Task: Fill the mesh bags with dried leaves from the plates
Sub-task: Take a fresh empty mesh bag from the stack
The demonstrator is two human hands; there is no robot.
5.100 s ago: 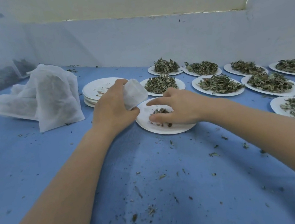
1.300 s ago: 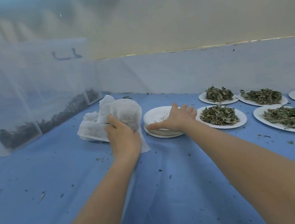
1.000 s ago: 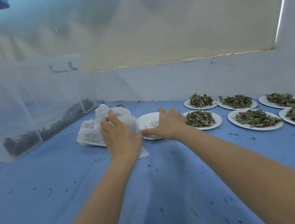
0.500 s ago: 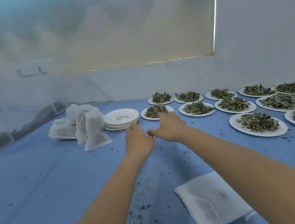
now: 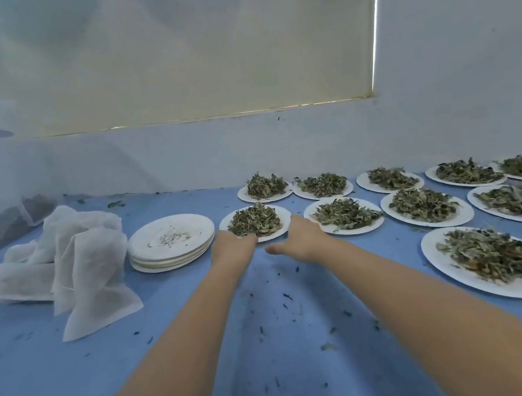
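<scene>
Mesh bags (image 5: pixel 75 267): white heap, left of frame, beside stacked empty plates (image 5: pixel 171 240). Leaf plate (image 5: pixel 255 224), centre: left hand (image 5: pixel 231 244) and right hand (image 5: pixel 295 238) at its near rim, likely to draw it closer; finger state cannot be told. Further leaf plates (image 5: pixel 422 208) ranged right. Blue cloth (image 5: pixel 290 344), crumb-strewn; white wall (image 5: pixel 312 140) behind

Before you: heap of white mesh bags (image 5: pixel 73 257) at far left; stack of emptied white paper plates (image 5: pixel 172 242) just right of it; white paper plates heaped with dried green leaves (image 5: pixel 421 205) in rows rightward, along the back wall (image 5: pixel 278 141).
</scene>
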